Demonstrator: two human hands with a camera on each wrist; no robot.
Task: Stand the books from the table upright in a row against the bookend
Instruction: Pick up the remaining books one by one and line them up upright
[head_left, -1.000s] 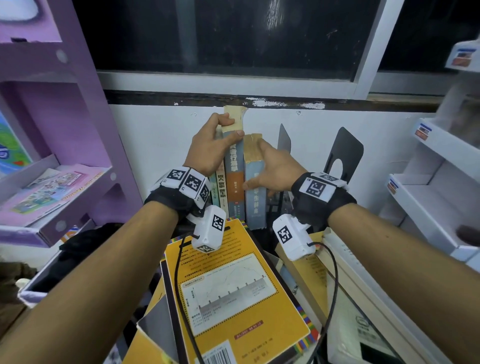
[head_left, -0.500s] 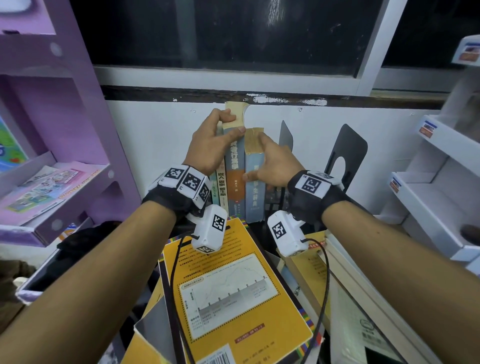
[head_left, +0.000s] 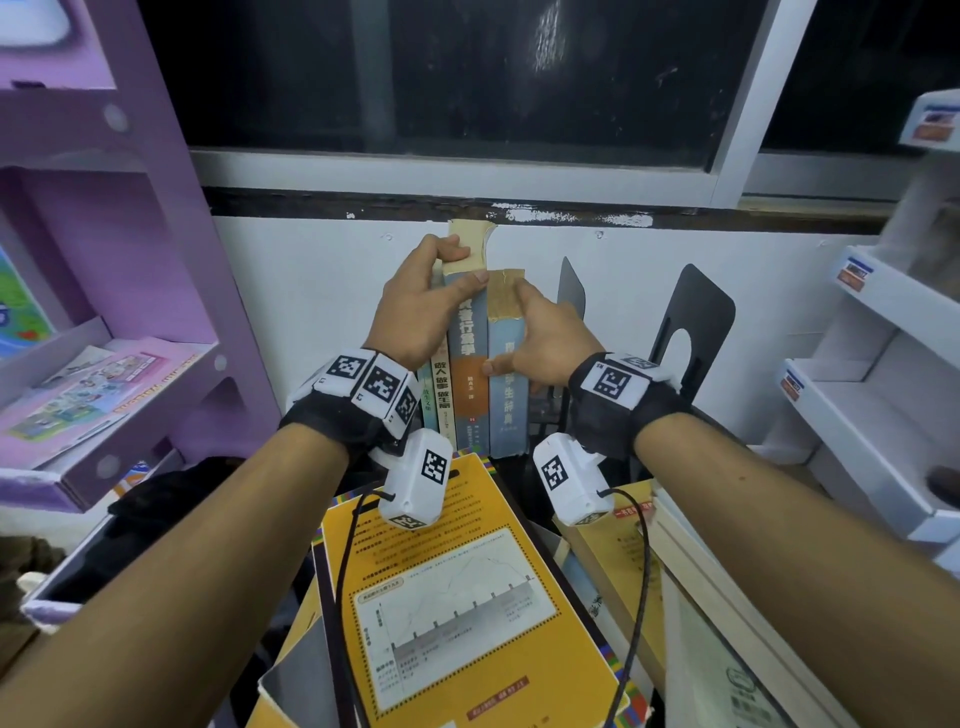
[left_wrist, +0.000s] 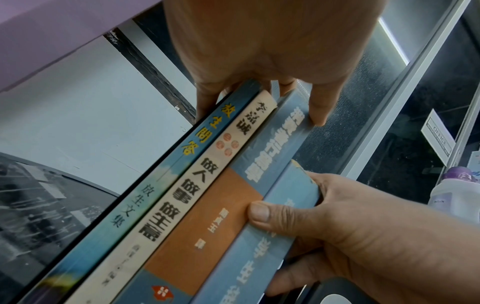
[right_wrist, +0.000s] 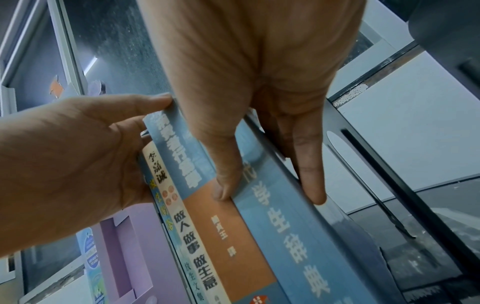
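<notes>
Several books stand upright in a row against the white wall: a thin blue book (head_left: 426, 413), a cream-spined book (head_left: 443, 400), a tall blue and orange book (head_left: 467, 364) and a light blue dictionary (head_left: 511, 400). My left hand (head_left: 457, 267) grips the row's top, fingers over the tall book and thumb on its spine (left_wrist: 221, 216). My right hand (head_left: 519, 332) holds the dictionary (right_wrist: 291, 226), thumb on the spine and fingers along its right cover. A black bookend (head_left: 571, 286) stands just right of those fingers.
A second black bookend (head_left: 696, 322) stands further right. A yellow book (head_left: 457, 597) lies flat in front on a loose pile of books. A purple shelf unit (head_left: 130, 260) stands on the left and white shelves (head_left: 857, 405) on the right.
Both hands stay on the standing books in the same hold. Only the view has shifted slightly.
</notes>
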